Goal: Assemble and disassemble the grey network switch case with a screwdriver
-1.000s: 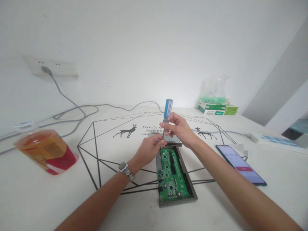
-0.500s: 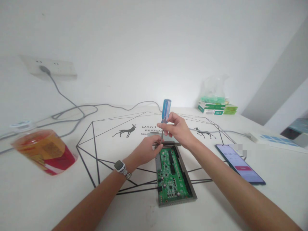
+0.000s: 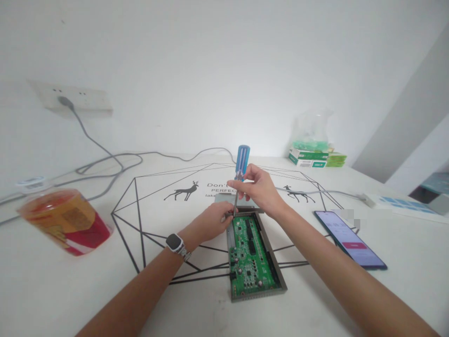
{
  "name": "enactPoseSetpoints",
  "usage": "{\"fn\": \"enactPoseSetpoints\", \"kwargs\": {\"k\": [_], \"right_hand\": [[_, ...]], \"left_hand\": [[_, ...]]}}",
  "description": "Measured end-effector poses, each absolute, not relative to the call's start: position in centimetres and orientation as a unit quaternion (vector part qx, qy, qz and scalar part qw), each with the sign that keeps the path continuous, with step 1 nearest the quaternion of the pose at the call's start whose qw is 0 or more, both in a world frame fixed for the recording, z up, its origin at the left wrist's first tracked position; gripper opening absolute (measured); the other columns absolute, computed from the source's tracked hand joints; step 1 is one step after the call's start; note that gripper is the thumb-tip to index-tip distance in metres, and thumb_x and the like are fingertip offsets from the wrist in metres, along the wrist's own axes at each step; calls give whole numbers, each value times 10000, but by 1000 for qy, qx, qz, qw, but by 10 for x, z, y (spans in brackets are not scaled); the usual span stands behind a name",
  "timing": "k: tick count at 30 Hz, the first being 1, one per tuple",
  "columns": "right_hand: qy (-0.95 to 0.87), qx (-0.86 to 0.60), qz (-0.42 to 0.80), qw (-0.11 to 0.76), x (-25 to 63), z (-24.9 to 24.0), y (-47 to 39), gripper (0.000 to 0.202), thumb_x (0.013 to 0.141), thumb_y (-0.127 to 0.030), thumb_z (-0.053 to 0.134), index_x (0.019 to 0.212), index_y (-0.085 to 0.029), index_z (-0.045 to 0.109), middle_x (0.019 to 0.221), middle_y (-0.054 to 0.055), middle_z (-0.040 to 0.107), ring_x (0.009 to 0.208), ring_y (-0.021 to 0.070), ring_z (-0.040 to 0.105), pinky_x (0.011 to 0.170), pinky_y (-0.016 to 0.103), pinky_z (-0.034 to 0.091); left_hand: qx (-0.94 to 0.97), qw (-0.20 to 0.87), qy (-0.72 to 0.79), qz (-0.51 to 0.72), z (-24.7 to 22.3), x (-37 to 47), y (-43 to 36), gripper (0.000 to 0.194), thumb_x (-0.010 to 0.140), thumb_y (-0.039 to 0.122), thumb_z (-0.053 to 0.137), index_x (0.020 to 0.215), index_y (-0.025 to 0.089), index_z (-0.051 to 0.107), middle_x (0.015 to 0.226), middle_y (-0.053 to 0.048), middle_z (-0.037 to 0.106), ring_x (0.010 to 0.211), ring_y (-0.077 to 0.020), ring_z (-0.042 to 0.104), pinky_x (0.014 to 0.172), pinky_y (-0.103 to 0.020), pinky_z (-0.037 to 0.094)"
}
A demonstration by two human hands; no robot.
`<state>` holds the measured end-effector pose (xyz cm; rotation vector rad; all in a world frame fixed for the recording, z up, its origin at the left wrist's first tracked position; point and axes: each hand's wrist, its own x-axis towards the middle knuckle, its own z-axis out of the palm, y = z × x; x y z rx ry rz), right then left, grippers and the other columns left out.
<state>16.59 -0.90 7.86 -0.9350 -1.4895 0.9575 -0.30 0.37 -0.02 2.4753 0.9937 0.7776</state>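
Green rectangular circuit board (image 3: 257, 270) lies inside a shallow grey-brown metal tray (image 3: 279, 277) on the white, black-lined table (image 3: 196, 309), one short edge towards the person and the other below both hands. At that far edge, the blue-handled, metal-shafted screwdriver (image 3: 242, 160) stands nearly upright, tip at the left corner. The work in hand seems to be driving or seating something there. To do it well, the shaft should stand square to the board, with light, even pressure and small turns, so that the tip does not skid over the nearby parts. Fingertips close to the tip would best steady it, provided that they leave room for the turn.

The right hand (image 3: 260, 188) grips the screwdriver in a pinch of thumb and fingers at the base of the handle, most of the handle rising above the grip; the right forearm stretches in from the lower right. The left hand (image 3: 212, 220) is lower, fingers curled at the tip and the corner of the tray; whether they pinch anything cannot be told. The left forearm slants in from the lower left, with a silver-banded, dark-faced watch (image 3: 174, 242) turned upward at the wrist.
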Motion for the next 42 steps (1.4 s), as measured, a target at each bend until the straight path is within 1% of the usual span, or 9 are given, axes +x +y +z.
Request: {"fn": "enactPoseSetpoints", "kwargs": {"k": [3, 7, 13, 16, 24, 29, 34, 38, 42], "right_hand": [[-627, -389, 411, 535, 164, 78, -10, 445, 668, -400, 861, 760, -244, 455, 701, -37, 622, 488, 122, 604, 396, 244, 384], [-635, -380, 444, 506, 165, 80, -12, 455, 643, -408, 876, 810, -242, 486, 704, -32, 663, 522, 136, 636, 414, 236, 425], [-674, -343, 481, 444, 180, 88, -12, 257, 822, -407, 739, 950, -194, 676, 980, 82, 760, 675, 146, 696, 476, 233, 487], [-682, -328, 489, 434, 186, 89, -10, 234, 841, -394, 734, 949, -187, 718, 1051, 94, 761, 712, 142, 707, 486, 219, 494], [-680, -339, 450, 469, 179, 83, -6, 308, 729, -415, 829, 839, -190, 651, 816, 18, 712, 624, 129, 676, 456, 216, 500], [-684, -326, 462, 461, 180, 83, -8, 308, 743, -413, 814, 884, -191, 654, 881, 41, 730, 646, 138, 676, 518, 266, 577], [-667, -331, 477, 468, 182, 85, -9, 303, 715, -367, 826, 842, -192, 613, 808, 24, 713, 653, 138, 679, 582, 292, 609], [-671, -347, 443, 483, 178, 83, -9, 360, 696, -411, 835, 834, -203, 576, 787, 17, 693, 634, 152, 678, 518, 284, 585], [-680, -366, 395, 498, 173, 79, -10, 370, 704, -417, 831, 843, -212, 556, 740, 8, 665, 605, 167, 677, 484, 291, 562]], "left_hand": [[855, 201, 351, 326, 1, 0, 2, 168, 890, 266, 574, 966, 177, 693, 939, -63, 754, 817, -214, 678, 765, -330, 517], [835, 199, 374, 351, 3, 4, 2, 306, 979, 361, 488, 857, 177, 701, 783, -35, 726, 705, -184, 639, 684, -299, 483], [830, 217, 376, 349, 5, 3, 2, 314, 980, 366, 493, 889, 188, 736, 789, -38, 744, 800, -214, 682, 755, -310, 512], [834, 216, 377, 340, 6, 4, 0, 332, 990, 348, 461, 887, 192, 735, 825, -42, 755, 813, -214, 690, 768, -314, 511], [838, 215, 377, 331, 4, 4, 1, 342, 988, 354, 442, 884, 188, 723, 875, -59, 773, 833, -225, 704, 747, -313, 517], [843, 224, 369, 322, 7, 3, 1, 328, 979, 345, 446, 893, 189, 721, 878, -52, 782, 821, -219, 710, 729, -304, 524], [849, 201, 368, 322, 10, 2, 2, 344, 976, 358, 445, 848, 185, 714, 814, -49, 758, 767, -210, 688, 711, -307, 520], [857, 190, 353, 325, 8, -2, 4, 166, 856, 219, 546, 860, 213, 712, 825, -24, 752, 746, -192, 676, 728, -298, 526], [867, 185, 349, 303, 4, -7, 7, 210, 749, 112, 549, 812, 234, 708, 784, -10, 732, 735, -202, 666, 722, -301, 513]]}}
